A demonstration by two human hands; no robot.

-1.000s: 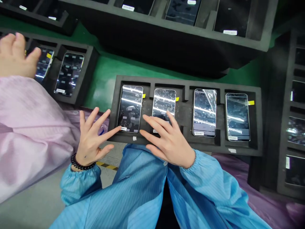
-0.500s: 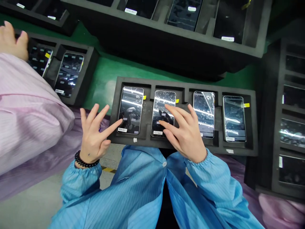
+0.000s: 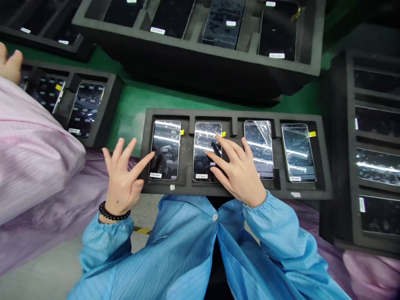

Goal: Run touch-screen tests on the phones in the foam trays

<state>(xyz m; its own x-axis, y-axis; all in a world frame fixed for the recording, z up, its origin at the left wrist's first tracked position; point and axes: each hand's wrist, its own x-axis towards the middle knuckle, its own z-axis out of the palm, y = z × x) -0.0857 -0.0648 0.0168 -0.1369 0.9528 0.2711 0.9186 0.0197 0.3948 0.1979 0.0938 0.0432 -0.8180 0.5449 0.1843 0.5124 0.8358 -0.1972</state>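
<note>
A black foam tray (image 3: 234,191) lies in front of me with several phones in its slots, each under a shiny film. My left hand (image 3: 123,177) is open with fingers spread; its forefinger touches the tray's left edge beside the leftmost phone (image 3: 164,149). My right hand (image 3: 239,168) is open and lies flat over the second phone (image 3: 204,141), its fingertips on the screen. It also covers part of the foam between that phone and the third phone (image 3: 260,146). The fourth phone (image 3: 297,152) lies untouched at the right.
A co-worker in a pink sleeve (image 3: 34,154) reaches at the left over another tray of phones (image 3: 84,108); their hand (image 3: 9,64) shows at the far left. A larger foam tray (image 3: 200,54) stands behind on the green mat, and more trays (image 3: 371,146) stand at the right.
My right hand has slid forward and to the right, from the tray's near edge onto the second phone. My left hand has barely moved. The co-worker's hand has drawn away to the left.
</note>
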